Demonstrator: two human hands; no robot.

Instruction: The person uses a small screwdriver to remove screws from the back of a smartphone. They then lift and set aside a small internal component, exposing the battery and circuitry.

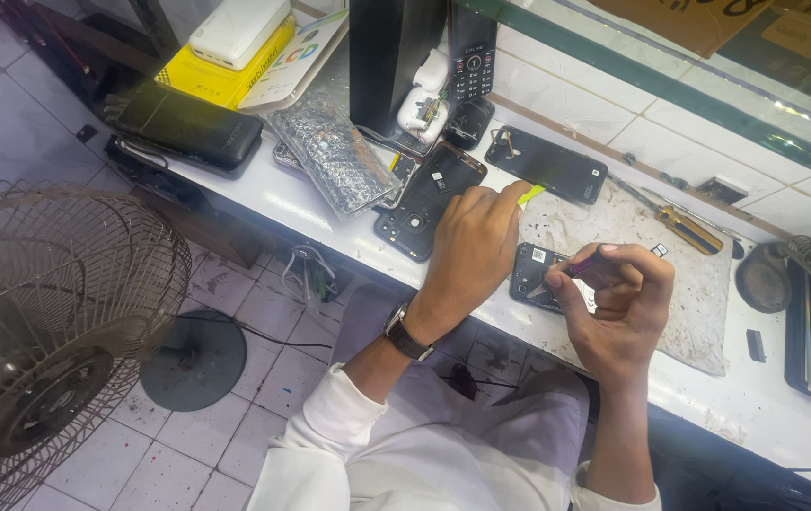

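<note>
An opened dark phone lies on a stained work mat on the white counter. My right hand pinches a thin dark tool over the phone's inner parts. My left hand, with a wristwatch, rests beside the phone and presses on a yellow-green pick near the mat's edge. A black back cover lies just left of my left hand, and another opened phone lies beyond it.
A yellow-handled screwdriver lies at the mat's far side. A keypad phone, a white charger, plastic wrap, a black case and boxes crowd the counter's left. A standing fan is on the tiled floor.
</note>
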